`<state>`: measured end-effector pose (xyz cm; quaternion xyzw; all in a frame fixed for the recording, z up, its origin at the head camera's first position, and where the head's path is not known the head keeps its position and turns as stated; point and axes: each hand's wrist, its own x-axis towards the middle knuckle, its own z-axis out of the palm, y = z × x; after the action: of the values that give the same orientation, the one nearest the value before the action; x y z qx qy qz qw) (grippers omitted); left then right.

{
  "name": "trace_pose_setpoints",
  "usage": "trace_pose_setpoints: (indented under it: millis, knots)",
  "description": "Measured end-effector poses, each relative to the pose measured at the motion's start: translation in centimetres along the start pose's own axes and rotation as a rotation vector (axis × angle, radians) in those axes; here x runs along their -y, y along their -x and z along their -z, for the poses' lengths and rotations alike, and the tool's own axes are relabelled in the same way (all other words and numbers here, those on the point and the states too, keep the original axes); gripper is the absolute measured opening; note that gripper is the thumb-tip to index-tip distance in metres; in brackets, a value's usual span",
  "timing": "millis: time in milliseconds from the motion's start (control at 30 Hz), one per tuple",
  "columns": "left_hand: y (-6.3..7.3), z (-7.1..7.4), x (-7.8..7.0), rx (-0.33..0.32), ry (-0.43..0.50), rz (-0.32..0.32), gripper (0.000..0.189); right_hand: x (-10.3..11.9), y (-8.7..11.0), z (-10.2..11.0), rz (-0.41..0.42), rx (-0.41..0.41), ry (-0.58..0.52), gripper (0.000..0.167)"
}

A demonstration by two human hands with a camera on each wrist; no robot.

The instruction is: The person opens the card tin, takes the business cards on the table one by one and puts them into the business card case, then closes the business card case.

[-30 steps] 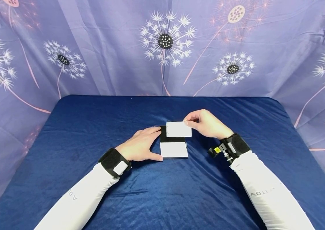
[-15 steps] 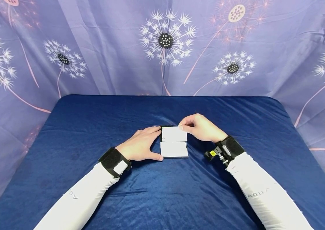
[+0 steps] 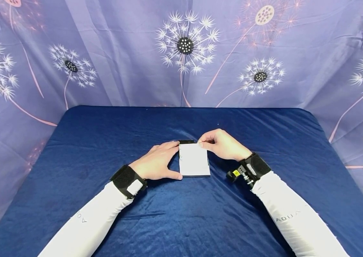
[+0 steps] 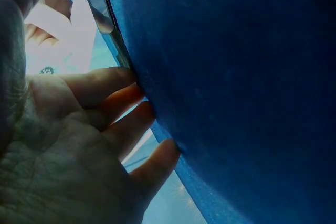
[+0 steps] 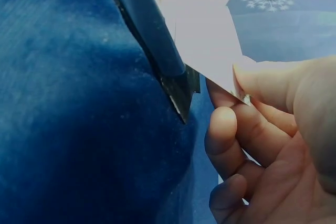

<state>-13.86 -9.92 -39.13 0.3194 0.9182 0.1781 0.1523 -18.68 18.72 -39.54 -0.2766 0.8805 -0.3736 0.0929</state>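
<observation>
Before me a flat black base [image 3: 186,141] lies on the cloth, and a white pad [image 3: 195,168] covers its near half. My right hand [image 3: 222,145] pinches the upper right corner of a small white sheet of paper [image 3: 189,152] between thumb and index finger. The sheet lies over the base and meets the pad, so both read as one white square. In the right wrist view the sheet [image 5: 205,30] slopes up from the fingertips, above the dark base [image 5: 181,93]. My left hand [image 3: 156,164] rests along the left side, thumb at the pad's near corner, fingertips by the base's far corner.
A dark blue velvety cloth [image 3: 130,221] covers the table, with slight creases on the right. Behind and at both sides hangs a purple curtain [image 3: 130,53] with dandelion prints. Each wrist wears a black strap [image 3: 127,181]; a small camera [image 3: 233,175] juts from the right one.
My right hand has moved left and toward me with the sheet, from over the black base's right edge down to the white pad. The left hand has stayed in place.
</observation>
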Motion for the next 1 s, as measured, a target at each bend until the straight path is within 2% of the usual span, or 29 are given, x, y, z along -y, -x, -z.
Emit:
trace_pose_setpoints:
  millis: [400,600,1000]
  knots:
    - [0.0,0.1,-0.2,-0.002,-0.006,-0.006,0.105,0.0,0.7,-0.3,-0.025,0.011,0.023,0.012]
    - [0.1,0.2,-0.3,0.013,-0.02,0.006,0.106,0.0,1.2,-0.5,0.001,0.006,0.036,0.01]
    - [0.1,0.1,-0.2,-0.002,-0.018,-0.007,0.105,0.1,1.9,-1.3,0.047,0.001,0.082,0.012]
